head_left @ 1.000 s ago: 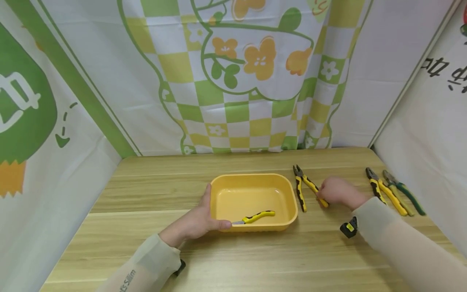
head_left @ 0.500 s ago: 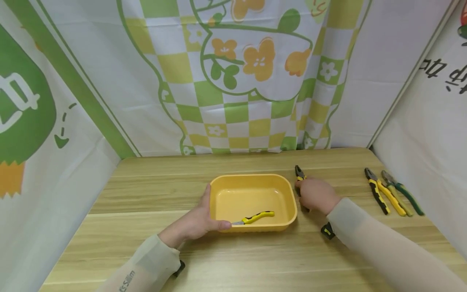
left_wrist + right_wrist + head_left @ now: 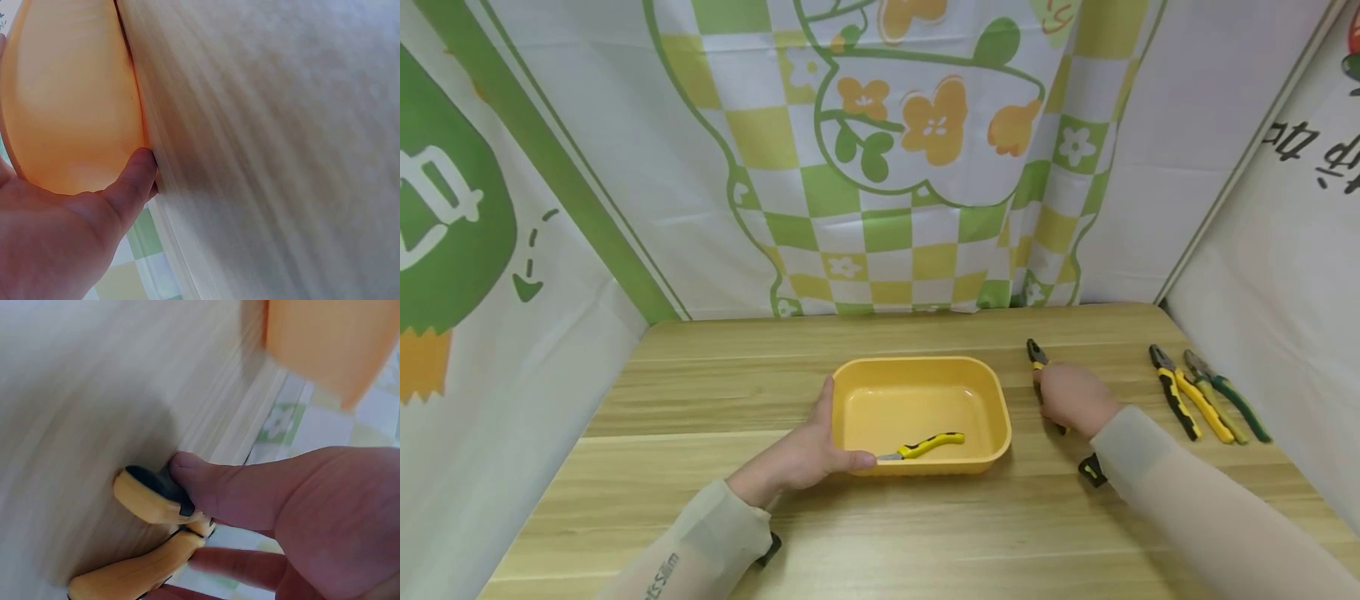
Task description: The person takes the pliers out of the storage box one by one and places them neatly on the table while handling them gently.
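My left hand (image 3: 805, 450) holds the left side of a yellow plastic bin (image 3: 910, 408), its thumb over the near rim. A tool with a yellow and black handle (image 3: 932, 445) lies inside along the near wall, partly hidden by it. To the right of the bin, my right hand (image 3: 1078, 400) grips a pair of pliers (image 3: 1036, 352) whose dark jaws point away from me. The right wrist view shows the thumb on one yellow and black handle (image 3: 147, 497) and fingers against the other. The hand hides most of these pliers in the head view.
Farther right on the wooden table (image 3: 880, 533) lie yellow-and-black combination pliers (image 3: 1183, 396) and, beside them, green-handled pliers (image 3: 1228, 396). A patterned curtain (image 3: 910, 242) hangs behind the table's back edge, and a white fabric wall (image 3: 1262, 275) rises on the right.
My right hand has gone from one handle of the spread pliers to a grip around them, then shifted slightly right with them, away from the bin. My left hand has stayed on the bin.
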`<state>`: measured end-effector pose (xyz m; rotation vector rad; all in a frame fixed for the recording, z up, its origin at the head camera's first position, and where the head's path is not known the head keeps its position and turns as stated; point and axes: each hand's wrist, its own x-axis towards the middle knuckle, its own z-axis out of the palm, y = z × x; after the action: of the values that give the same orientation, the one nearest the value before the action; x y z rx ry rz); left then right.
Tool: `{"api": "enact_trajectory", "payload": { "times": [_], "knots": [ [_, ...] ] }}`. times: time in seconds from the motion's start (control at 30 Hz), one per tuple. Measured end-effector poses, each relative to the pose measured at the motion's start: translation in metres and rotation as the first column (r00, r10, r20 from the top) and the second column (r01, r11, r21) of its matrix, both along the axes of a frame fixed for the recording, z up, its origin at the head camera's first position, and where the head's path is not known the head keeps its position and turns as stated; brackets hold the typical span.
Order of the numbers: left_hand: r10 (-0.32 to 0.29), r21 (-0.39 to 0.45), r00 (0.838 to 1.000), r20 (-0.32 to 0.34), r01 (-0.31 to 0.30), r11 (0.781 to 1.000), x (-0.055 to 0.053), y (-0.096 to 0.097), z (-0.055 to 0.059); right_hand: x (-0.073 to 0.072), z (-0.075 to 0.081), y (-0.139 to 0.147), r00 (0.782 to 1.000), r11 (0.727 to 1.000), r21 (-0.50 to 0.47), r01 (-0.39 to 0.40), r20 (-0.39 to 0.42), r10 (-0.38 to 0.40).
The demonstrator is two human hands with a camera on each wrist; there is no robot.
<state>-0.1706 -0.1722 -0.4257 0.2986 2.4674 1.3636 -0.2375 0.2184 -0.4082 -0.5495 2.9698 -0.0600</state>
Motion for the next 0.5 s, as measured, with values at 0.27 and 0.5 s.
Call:
{"api": "enact_trajectory", "payload": {
  "times": [0.27,0.5],
  "knots": [
    [-0.010,0.020,1.000,-0.018,0.011,1.000,0.000,0.000,-0.001,-0.006,-0.005,0.045,0.994,0.996,-0.011,0.092,0.053,-0.091],
    [-0.004,0.016,1.000,0.001,0.004,1.000,0.000,0.000,0.000,0.003,0.004,0.073,0.987,0.989,-0.006,0.145,0.074,-0.144]
  ]
}}
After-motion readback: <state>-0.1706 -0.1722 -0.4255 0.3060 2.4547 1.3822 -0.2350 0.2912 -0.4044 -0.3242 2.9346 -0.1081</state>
